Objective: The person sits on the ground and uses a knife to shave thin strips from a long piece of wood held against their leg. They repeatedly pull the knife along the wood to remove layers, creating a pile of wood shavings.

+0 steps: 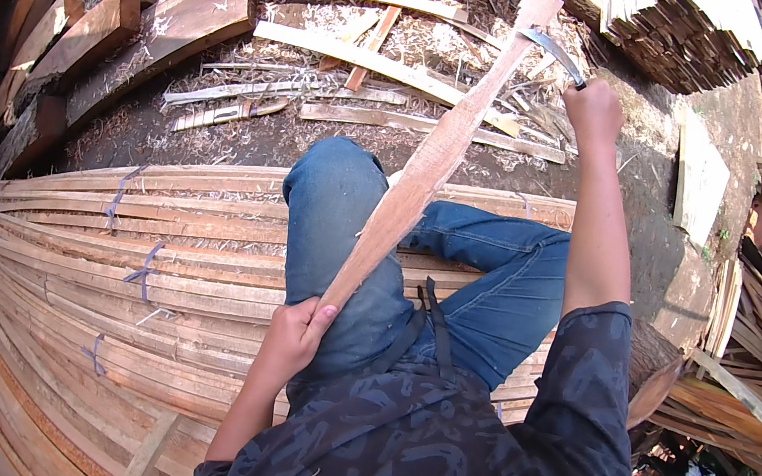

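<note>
A long, flat piece of reddish-brown wood [427,162] slants from my lap up to the far side, widest around its middle and flared at its far end. My left hand [298,330] is closed around the narrow near end, beside my left thigh. In my right hand [594,110], held out at the far right, is the dark handle of a curved knife [558,52]. Its grey, hooked blade reaches left to the narrow neck below the flared end. The blade's tip lies against or over the wood; I cannot tell how deep it sits.
Bundles of long wooden strips [190,292] tied with purple cord lie beneath me and to the left. Beyond my knees, shavings and loose slats [389,68] cover the ground. Thick beams [91,43] stand at the far left, a plank stack [682,36] at the far right.
</note>
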Demonstrator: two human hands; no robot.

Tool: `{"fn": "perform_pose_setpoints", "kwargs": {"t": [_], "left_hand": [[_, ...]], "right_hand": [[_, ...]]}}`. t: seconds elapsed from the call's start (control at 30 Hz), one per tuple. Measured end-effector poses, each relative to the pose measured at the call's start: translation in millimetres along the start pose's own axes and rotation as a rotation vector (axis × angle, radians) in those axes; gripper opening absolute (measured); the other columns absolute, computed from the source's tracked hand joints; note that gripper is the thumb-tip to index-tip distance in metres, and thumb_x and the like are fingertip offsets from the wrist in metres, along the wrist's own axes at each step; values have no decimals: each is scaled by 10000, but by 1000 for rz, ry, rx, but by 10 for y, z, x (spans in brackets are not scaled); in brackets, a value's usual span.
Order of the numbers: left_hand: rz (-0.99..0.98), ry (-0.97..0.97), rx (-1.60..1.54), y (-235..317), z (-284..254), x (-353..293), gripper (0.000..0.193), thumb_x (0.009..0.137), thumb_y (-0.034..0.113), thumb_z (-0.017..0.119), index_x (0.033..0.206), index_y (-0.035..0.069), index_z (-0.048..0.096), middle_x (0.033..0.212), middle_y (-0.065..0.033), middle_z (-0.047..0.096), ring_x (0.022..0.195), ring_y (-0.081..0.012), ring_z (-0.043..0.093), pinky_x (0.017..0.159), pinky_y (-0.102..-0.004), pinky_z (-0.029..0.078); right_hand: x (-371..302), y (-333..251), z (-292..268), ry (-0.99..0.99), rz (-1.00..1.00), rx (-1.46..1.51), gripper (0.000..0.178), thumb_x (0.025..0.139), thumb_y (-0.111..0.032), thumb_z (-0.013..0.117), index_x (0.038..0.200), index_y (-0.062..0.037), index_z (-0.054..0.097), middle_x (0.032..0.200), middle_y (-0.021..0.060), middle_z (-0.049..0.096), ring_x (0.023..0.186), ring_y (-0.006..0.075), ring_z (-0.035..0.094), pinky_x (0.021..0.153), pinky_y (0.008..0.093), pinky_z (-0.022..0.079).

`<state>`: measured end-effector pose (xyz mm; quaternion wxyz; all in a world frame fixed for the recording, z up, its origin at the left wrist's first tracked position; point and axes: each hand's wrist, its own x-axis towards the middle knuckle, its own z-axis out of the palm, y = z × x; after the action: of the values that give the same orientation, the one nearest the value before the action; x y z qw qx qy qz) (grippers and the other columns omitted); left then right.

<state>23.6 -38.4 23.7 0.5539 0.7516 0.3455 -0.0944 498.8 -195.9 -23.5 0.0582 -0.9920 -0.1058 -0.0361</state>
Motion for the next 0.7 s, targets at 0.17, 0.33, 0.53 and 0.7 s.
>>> {"fn": "perform_pose_setpoints", "kwargs": {"t": [0.17, 0.33, 0.53, 0.7], "left_hand": [[-21, 2, -65, -114, -23, -15, 361, 979, 273, 546, 816, -46, 594, 526, -80, 413, 483, -132, 388, 462, -328, 354], [-113, -84, -165, -154, -98, -1, 386, 992, 280, 527, 782, -37, 595, 522, -16, 449, 480, -84, 411, 455, -284, 354], [-73, -76, -154, -181, -147, 31, 404, 995, 279, 517, 731, -21, 579, 519, 4, 440, 492, -68, 415, 454, -279, 346], [-50, -7, -101, -168, -84, 1, 359, 974, 233, 545, 734, -30, 585, 520, -28, 448, 504, -84, 412, 461, -297, 341]], "right_hand": [[-493, -244, -249, 46, -289, 71, 226, 789, -256, 623, 805, -46, 705, 773, 201, 682, 760, 351, 683, 696, 441, 546], [-375, -386, -315, -31, -303, -22, 251, 824, -277, 613, 844, -46, 709, 793, 198, 686, 760, 358, 684, 687, 441, 548], [629, 577, -222, -60, 178, 33, 337, 834, -292, 635, 905, 31, 701, 917, 256, 685, 887, 388, 674, 772, 450, 533], [-183, 356, -267, -83, -30, 178, 270, 796, -265, 643, 877, -17, 715, 828, 224, 687, 766, 387, 670, 703, 470, 530]]}}
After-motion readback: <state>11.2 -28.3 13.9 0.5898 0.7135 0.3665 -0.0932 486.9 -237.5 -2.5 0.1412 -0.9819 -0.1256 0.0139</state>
